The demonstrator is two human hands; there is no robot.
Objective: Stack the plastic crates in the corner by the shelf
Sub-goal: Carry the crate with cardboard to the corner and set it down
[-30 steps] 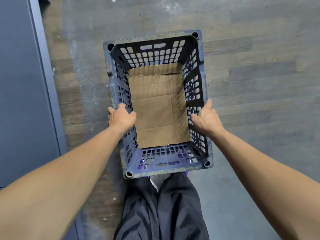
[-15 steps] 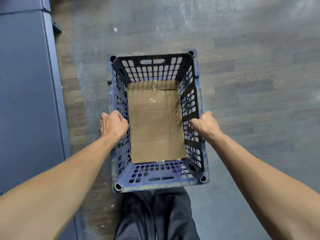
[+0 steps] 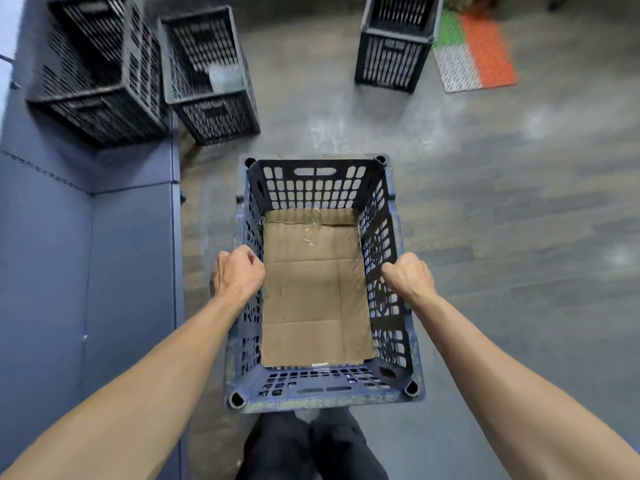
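Holding blue crate (image 3: 313,188) upright, left hand (image 3: 239,273), right hand (image 3: 412,277), long axis pointing forward

Scuffed, matt blue plastic in the crate (image 3: 322,398), grimy and worn along the rim. Creased, dull brown cardboard (image 3: 311,299) lining its bottom. Matt black plastic in the other crates (image 3: 97,71). Wood-look floor (image 3: 502,220), worn, with faint glossy patches. Smooth matt blue panel (image 3: 131,271). Dark cloth trousers (image 3: 277,452). Ribbed, plastic-looking mat (image 3: 474,53).
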